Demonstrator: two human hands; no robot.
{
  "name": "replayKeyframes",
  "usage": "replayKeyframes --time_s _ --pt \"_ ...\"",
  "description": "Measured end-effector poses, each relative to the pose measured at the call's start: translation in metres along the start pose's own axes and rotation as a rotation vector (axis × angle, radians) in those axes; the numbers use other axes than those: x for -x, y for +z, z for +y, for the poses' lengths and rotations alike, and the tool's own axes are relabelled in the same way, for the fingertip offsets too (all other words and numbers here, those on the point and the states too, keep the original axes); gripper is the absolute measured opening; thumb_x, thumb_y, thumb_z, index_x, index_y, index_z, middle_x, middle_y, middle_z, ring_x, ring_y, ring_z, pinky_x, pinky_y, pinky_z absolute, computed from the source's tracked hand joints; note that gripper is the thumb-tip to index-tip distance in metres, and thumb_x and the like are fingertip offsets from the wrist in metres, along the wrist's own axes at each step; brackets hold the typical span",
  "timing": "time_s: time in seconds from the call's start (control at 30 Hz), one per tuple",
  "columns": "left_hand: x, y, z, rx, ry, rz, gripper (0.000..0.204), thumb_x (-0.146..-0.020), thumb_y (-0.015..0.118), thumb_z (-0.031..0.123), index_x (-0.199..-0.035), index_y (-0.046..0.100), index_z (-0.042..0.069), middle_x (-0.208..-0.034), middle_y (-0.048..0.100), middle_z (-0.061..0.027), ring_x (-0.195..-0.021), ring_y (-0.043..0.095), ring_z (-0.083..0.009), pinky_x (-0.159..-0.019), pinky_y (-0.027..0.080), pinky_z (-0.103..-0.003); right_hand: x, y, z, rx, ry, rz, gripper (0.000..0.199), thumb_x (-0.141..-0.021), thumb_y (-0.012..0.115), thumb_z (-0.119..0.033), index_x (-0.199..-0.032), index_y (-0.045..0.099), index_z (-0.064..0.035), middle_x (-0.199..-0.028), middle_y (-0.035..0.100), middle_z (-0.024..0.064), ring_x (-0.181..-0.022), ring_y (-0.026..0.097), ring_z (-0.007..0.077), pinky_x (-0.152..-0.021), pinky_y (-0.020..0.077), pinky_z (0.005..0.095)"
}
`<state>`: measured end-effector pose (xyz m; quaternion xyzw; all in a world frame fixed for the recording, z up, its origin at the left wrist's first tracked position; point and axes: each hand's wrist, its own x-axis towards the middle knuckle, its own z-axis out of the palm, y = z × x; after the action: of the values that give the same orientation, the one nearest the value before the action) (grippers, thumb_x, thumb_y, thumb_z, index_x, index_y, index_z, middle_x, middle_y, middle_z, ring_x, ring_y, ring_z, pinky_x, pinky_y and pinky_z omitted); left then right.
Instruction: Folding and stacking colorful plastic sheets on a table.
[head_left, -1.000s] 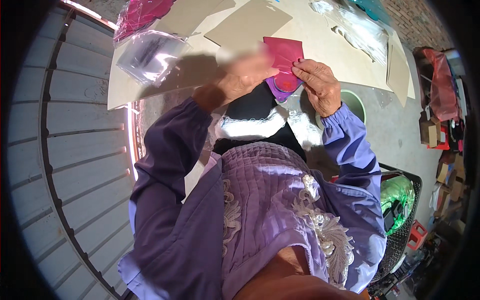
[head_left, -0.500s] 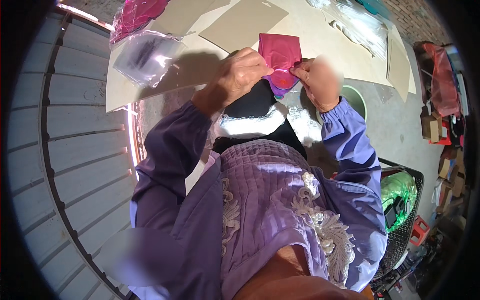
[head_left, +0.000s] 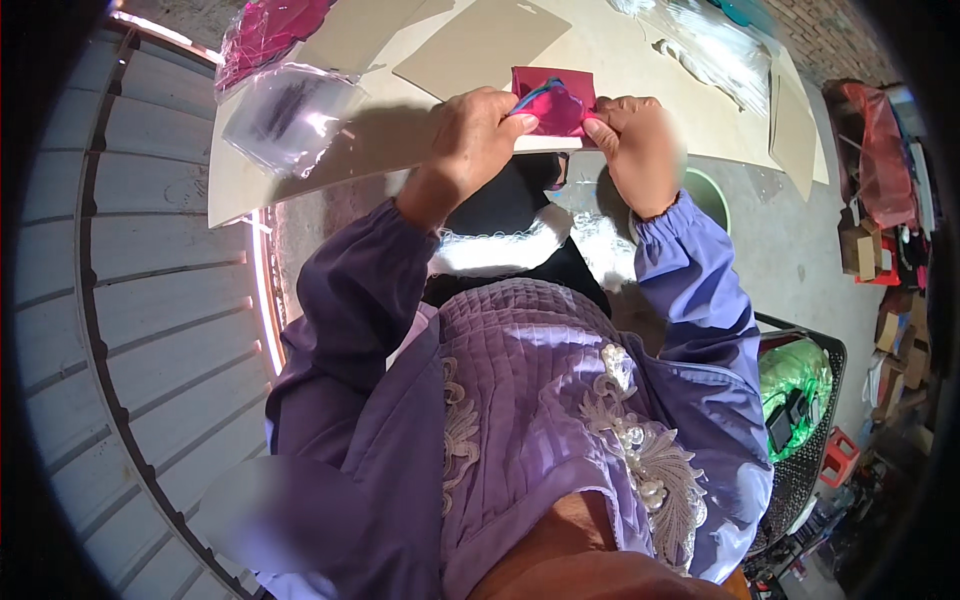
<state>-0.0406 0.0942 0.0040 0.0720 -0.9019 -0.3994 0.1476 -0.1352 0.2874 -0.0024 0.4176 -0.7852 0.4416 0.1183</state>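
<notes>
A folded magenta piece (head_left: 553, 107), glossy and thin like fabric or film, lies at the near edge of the pale table (head_left: 685, 135). Its near end is turned up and back, showing a blue strip along the left of the fold. My left hand (head_left: 465, 145) is closed on the left side, thumb over the fold. On the right side, my right hand (head_left: 632, 150) pinches the piece between thumb and fingers. Beyond it is a flat grey-brown card (head_left: 482, 45). Clear plastic sleeves (head_left: 290, 115) lie left of my left hand.
A magenta bundle in clear plastic (head_left: 268, 40) sits at the table's far left. White stringy material (head_left: 715, 55) lies far right, near another card (head_left: 792, 130). A pale green tub (head_left: 712, 195) stands below the table. To my right is a black basket (head_left: 842, 375) holding a green bag (head_left: 795, 372).
The near end of the magenta piece, which hung over the table edge, is now folded up and away from me. Both hands have moved with it, and the blue strip now shows on top.
</notes>
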Motion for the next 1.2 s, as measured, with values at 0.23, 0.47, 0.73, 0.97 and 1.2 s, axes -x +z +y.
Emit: replayKeyframes --time_s 0.23,0.47,0.73,0.97,1.2 --pt "-0.013 -0.010 0.012 -0.082 -0.103 -0.093 0.025 -0.084 0.067 0.026 -0.076 0.066 0.002 -0.068 0.061 -0.0192 -0.068 0.062 -0.0364 -0.066 0.047 -0.045 -0.004 0.005 0.002 0.018 0.160 -0.021 0.011 -0.075 0.071 -0.008 -0.078 0.068 0.0017 -0.076 0.061 0.0122 -0.076 0.055 0.0281 -0.073 0.0431 0.0377" --pt "-0.015 -0.008 0.005 -0.142 -0.050 -0.075 0.028 -0.087 0.066 0.023 -0.077 0.061 -0.003 -0.060 0.057 -0.0152 -0.053 0.056 -0.0167 -0.054 0.044 -0.035 -0.014 0.003 -0.007 0.114 0.274 -0.118 0.011 -0.079 0.069 -0.008 -0.081 0.069 0.0034 -0.087 0.066 0.0130 -0.078 0.062 0.0285 -0.070 0.0470 0.0365" --pt "-0.016 -0.010 0.011 -0.127 -0.141 -0.103 0.026 -0.087 0.065 0.021 -0.080 0.061 -0.004 -0.063 0.062 -0.0117 -0.055 0.060 -0.0171 -0.056 0.047 -0.034 -0.016 0.001 -0.010 0.194 0.270 -0.143 0.010 -0.077 0.071 -0.009 -0.079 0.070 0.0011 -0.094 0.067 0.0140 -0.080 0.065 0.0299 -0.072 0.0491 0.0380" --pt "-0.012 -0.003 0.002 -0.146 -0.118 -0.026 0.022 -0.087 0.065 0.017 -0.091 0.060 -0.003 -0.076 0.067 -0.0115 -0.064 0.066 -0.0214 -0.061 0.051 -0.034 -0.019 0.000 -0.013 0.225 0.273 -0.186 0.013 -0.076 0.073 -0.010 -0.078 0.068 0.0015 -0.086 0.064 0.0133 -0.076 0.063 0.0298 -0.070 0.0485 0.0384" --pt "-0.008 -0.005 0.012 -0.232 -0.025 0.059 0.017 -0.086 0.064 0.009 -0.098 0.055 0.001 -0.085 0.067 -0.0162 -0.079 0.067 -0.0315 -0.068 0.051 -0.040 -0.018 -0.003 -0.012 0.196 0.285 -0.183 0.017 -0.073 0.074 -0.016 -0.077 0.068 -0.0003 -0.079 0.062 0.0137 -0.078 0.061 0.0314 -0.070 0.0482 0.0401"
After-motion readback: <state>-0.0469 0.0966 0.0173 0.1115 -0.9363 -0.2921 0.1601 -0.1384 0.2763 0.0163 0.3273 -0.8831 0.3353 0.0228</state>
